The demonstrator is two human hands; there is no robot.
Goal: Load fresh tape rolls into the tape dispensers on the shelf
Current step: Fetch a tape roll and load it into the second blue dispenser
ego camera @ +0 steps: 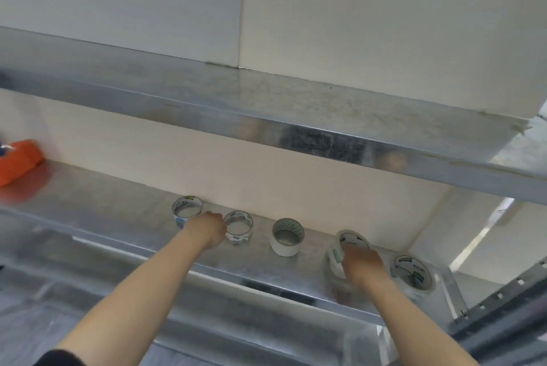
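Observation:
Several tape rolls stand in a row on a metal shelf (118,211). My left hand (208,231) reaches between the leftmost clear roll (187,209) and the second clear roll (238,226), its fingers curled against the second one. A white roll (287,237) sits alone in the middle. My right hand (362,263) grips a tilted clear roll (346,247) with a printed label. Another labelled roll (413,272) lies at the right end of the shelf. No tape dispenser can be made out.
An orange object (17,160) lies at the far left of the shelf. A second metal shelf (296,117) runs overhead, close above the rolls. A white wall backs both shelves. A perforated upright post (503,294) stands at the right.

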